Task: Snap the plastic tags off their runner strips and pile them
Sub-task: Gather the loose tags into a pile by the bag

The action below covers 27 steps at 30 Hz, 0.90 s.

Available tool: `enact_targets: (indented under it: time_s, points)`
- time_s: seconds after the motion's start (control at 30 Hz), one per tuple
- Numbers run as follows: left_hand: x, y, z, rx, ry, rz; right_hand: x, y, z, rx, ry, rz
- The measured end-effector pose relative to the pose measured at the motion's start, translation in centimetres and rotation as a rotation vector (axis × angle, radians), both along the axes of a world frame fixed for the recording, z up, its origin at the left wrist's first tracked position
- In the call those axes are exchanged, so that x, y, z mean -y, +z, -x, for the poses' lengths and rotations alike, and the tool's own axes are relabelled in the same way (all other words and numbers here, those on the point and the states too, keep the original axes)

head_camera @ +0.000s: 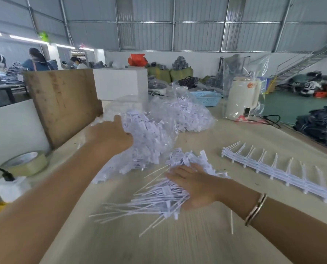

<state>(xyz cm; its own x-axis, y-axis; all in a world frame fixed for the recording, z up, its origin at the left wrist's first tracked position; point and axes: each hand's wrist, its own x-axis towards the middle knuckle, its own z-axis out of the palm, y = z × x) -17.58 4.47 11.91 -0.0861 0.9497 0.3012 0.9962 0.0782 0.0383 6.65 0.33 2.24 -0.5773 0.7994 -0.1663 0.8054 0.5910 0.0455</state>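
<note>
My right hand (pixel 195 185) lies flat on loose tags (pixel 159 199); left hand (pixel 113 136) grips bagged tags (pixel 149 141); runner strips (pixel 284 174) at three o'clock remain

Soft, bright daylight is filling the big room, and nothing is looking dark. Long lamps (pixel 23 39) are glowing white at the far left. Shadows on the table (pixel 178 244) are staying very faint. The tags (pixel 155 199) and the table near the bottom are smearing with motion blur. Clear bags (pixel 179 115) are shining a little. The wide lens is bending the walls and roof beams at the edges.
</note>
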Motion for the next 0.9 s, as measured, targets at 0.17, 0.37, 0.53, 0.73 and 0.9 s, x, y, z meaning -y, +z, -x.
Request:
enact_targets:
  time_s: [0.17,0.37,0.53,0.73,0.9]
  points:
    - [7.2,2.7,-3.2,-0.248,-0.372,-0.137,3.1,5.1,-5.4,-0.226,-0.105,0.063]
    - [12.7,-5.5,-4.4,-0.201,-0.902,0.288,8.2,0.4,-11.8,-0.082,-0.168,0.0]
    - [9.8,-7.9,-4.6,0.08,-0.699,0.527,10.1,-3.7,-8.1,-0.248,-0.059,-0.263]
    - [4.5,-8.9,-8.3,0.364,-0.476,0.588,8.8,-2.4,-5.5,-0.527,-0.195,-0.369]
    - [1.2,-11.5,-8.8,0.52,-0.37,0.68,9.2,-4.7,-6.4,-0.263,-0.223,-0.347]
